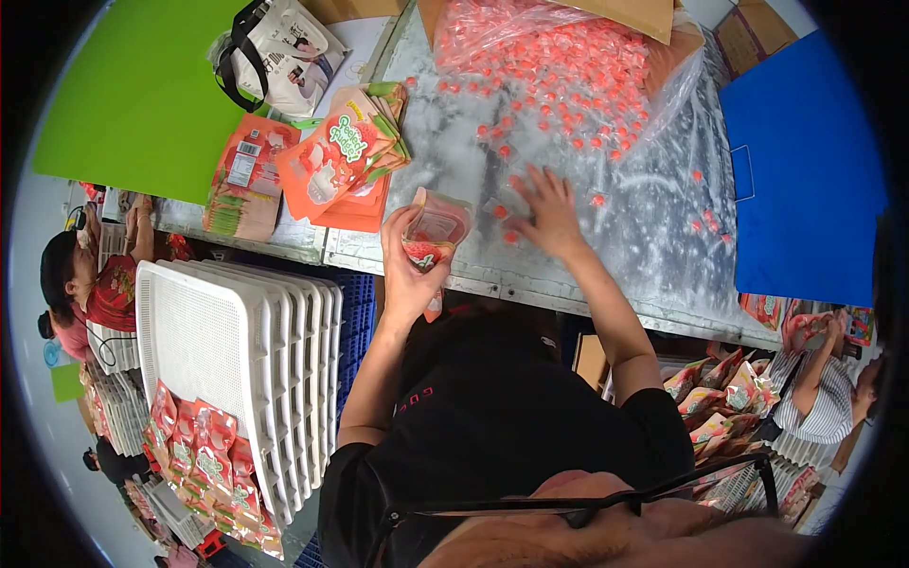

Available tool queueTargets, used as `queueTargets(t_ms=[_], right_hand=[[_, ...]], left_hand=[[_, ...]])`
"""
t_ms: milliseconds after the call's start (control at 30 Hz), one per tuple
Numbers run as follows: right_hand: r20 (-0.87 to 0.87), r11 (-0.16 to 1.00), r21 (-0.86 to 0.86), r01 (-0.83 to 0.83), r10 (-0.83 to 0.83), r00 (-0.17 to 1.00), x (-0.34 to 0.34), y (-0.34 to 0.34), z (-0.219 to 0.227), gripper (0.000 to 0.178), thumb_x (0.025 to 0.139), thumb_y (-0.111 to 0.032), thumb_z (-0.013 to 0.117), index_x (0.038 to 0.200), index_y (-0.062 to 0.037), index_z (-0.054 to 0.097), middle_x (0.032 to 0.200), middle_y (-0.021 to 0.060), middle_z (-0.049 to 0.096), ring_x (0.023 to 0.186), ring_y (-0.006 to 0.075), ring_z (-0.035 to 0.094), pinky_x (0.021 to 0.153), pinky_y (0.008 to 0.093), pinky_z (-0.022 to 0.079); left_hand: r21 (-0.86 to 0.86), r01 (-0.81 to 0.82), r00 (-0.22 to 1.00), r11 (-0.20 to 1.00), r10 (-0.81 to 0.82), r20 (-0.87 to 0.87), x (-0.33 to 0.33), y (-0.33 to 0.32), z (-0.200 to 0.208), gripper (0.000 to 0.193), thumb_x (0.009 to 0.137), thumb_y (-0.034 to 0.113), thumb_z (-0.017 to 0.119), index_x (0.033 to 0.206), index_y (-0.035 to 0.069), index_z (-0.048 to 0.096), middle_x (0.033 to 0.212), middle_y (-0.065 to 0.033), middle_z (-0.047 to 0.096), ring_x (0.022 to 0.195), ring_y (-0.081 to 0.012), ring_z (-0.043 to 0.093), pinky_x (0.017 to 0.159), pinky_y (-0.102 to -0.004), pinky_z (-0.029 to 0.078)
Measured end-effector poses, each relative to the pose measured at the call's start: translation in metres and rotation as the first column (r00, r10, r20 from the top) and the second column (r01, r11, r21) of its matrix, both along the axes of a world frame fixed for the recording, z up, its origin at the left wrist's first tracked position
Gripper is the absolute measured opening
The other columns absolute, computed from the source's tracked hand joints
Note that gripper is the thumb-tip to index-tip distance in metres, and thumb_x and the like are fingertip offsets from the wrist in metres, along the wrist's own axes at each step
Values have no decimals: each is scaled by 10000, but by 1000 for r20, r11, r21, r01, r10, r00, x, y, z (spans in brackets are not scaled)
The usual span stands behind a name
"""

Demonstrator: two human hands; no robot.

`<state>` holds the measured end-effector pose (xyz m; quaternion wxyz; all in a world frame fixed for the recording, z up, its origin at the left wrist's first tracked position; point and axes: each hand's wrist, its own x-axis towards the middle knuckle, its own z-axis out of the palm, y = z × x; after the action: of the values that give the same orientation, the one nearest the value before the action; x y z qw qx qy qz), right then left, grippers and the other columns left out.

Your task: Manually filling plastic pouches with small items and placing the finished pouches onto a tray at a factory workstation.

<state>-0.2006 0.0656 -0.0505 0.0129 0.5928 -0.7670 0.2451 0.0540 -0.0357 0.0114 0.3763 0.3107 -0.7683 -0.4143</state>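
My left hand (413, 276) is closed round a red and pink pouch (443, 223) at the table's near edge; its mouth faces up and gapes. What lies inside the pouch I cannot make out. My right hand (549, 214) is spread flat over the metal table (431, 123), fingers apart. Beside its fingertips and thumb lie a few small red wrapped candies (500, 211). Farther off, a large heap of the same candies (559, 57) spills from a clear plastic liner in a cardboard box (615, 17).
Flat pouches (346, 142) are stacked left on the table, near a white tote bag (289, 62). Blue (805, 170) and green (142, 95) panels flank it. Stacked white trays (237, 312) with filled pouches (204, 445) stand left. Other people (90, 275) work at both sides.
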Motion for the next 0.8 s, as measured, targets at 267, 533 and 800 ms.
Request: queueTargets(t_ms=[267,533,800], right_hand=[[-31,955,-24,-294,293,956,26,-7,-26,447,798,-340,745,1205,-188,642,1399,82,505,1305,350,431,1029,499,391],[642,962,-230,144,39,765,23,-13,-32,160,868,-173,708,995,-77,689,878,78,689,681,159,603,617,313,488],[520,934,-276,-229,345,781,48,-22,108,155,904,-159,655,950,-11,665,764,97,667,687,184,649,630,302,511]], left_hand=[[-32,-11,1000,999,11,-20,1,1,4,752,650,-31,758,1337,45,462,1346,-188,442,1273,-363,457,1083,-439,383],[-126,30,996,992,-19,88,-3,6,10,779,634,-53,764,1345,47,461,1364,-192,419,1285,-362,448,1084,-437,386],[-266,72,956,961,9,293,-14,16,14,823,588,-6,814,1335,90,484,1386,-213,390,1282,-413,423,1036,-482,400]])
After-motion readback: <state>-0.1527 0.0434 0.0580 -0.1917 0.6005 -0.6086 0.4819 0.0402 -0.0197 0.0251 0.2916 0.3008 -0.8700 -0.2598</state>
